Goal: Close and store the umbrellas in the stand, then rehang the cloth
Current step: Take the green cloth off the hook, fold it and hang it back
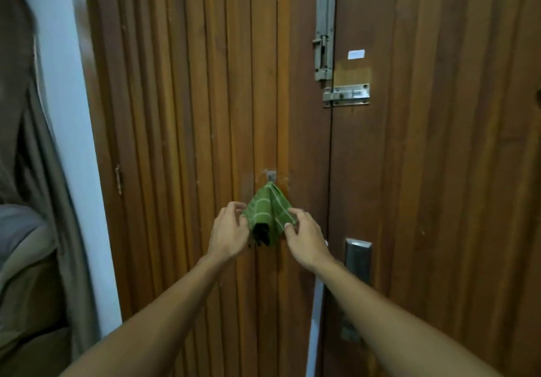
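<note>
1. Grey-brown curtain (44,172) hangs at far left, next to a pale wall strip (73,142); some blurry bedding-like shape sits low left, can't tell what.
2. Ribbed wooden door (190,84) fills the middle, vertical slats, small metal fitting on its left edge.
3. My left hand (229,232) is up at the door, fingers curled, thumb and fingertips pinching the left lower edge of the green cloth (268,211).
4. Green cloth has pale grid lines and hangs from a small hook (270,175) stuck on the door, fanned out below it like a tent; something dark shows under its lower folds, too unclear to name.
5. My right hand (306,237) is just right of the cloth, fingers curled, thumb and forefinger pinching the right lower corner.
6. Both hands sit at about the same height, cloth between them, both forearms reaching up from the bottom of the view.
7. Right of the cloth is the seam between two door leaves; a tall metal bolt (324,31) and a horizontal latch (347,94) sit high on it, white sticker (356,54) nearby.
8. Metal handle plate (357,259) is on the right leaf, just beyond my right wrist.
9. Umbrellas and stand not in view.
</note>
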